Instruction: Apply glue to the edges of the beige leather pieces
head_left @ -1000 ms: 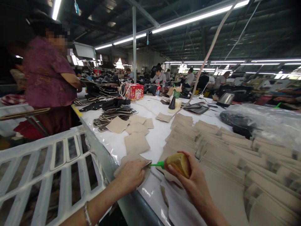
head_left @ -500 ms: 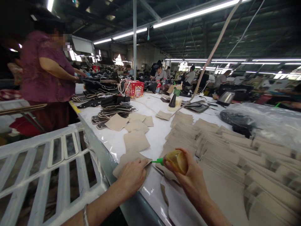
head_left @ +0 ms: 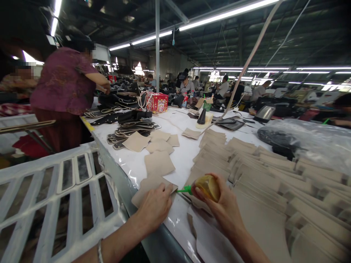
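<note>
- Roughly level, a squeeze bottle (head_left: 210, 187) with amber contents is held above the near part of the white table top (head_left: 183, 157), its green nozzle (head_left: 187, 189) pointing left.
- The right hand (head_left: 226, 206) has its fingers and thumb closed around the bottle's body.
- The nozzle's tip meets or almost meets the right corner of a beige piece (head_left: 145, 188); contact is hard to make out at this size.
- That piece lies at the table's left edge, under the left hand (head_left: 157, 202), whose fingers are bent, their tips near the same corner; whether they pinch it or only press, I cannot tell.
- Just beyond lie more loose beige pieces (head_left: 159, 163), partly overlapping, then a pile of dark straps (head_left: 134, 130).
- Right of the bottle, overlapping rows of beige pieces (head_left: 260, 204) cover much of the table.
- Farther back stand a red patterned box (head_left: 157, 103) and a black cone (head_left: 201, 117).
- Left of the table is a white slatted crate (head_left: 74, 212); behind it, a person in a purple top (head_left: 63, 80) leans forward.
</note>
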Tool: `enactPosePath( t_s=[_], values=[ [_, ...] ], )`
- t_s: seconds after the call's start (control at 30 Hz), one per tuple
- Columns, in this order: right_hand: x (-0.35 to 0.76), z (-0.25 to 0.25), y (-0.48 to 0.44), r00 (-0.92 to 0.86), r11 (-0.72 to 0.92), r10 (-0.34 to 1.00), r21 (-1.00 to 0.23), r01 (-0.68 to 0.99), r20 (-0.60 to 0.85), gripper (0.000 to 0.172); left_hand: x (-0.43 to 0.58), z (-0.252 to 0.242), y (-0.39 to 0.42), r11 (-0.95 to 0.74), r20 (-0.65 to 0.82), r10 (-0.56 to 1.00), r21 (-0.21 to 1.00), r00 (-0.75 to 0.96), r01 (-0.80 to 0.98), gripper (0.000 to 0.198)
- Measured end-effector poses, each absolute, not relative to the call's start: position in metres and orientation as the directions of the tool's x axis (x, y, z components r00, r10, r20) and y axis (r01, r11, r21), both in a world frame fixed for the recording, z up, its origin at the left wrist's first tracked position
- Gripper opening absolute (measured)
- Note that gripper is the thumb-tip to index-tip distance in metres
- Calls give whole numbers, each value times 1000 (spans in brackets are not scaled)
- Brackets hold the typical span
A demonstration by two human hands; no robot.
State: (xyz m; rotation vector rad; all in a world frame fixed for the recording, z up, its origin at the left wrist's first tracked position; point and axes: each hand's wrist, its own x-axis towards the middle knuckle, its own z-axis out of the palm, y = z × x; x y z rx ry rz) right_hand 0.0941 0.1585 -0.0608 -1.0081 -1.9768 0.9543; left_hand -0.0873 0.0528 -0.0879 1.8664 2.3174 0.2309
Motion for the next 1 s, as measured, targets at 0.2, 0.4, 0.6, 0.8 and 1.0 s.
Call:
enactPosePath(
  t_s=[0.2,0.4,0.6,0.8,1.0],
  values=[
    [96,-64,163,-457,373,865,-875,309,208,56,-90,-84,51,191,-27,981,260,-190,947,41],
    [96,-67,158,-470,338,868,-886,318,162,57,-96,-83,49,164,-37,986,308,-161,937,44],
    [99,-69,153,-474,251,875,-927,280,94,55,-97,-83,49,198,-62,980,320,-188,927,47],
    [102,-67,144,-542,215,838,-947,238,54,51,-94,-78,47,223,-84,975,301,-207,927,46],
    [103,-63,137,-505,204,861,-950,238,58,50,-93,-76,46,223,-84,975,300,-207,928,47]
  ],
)
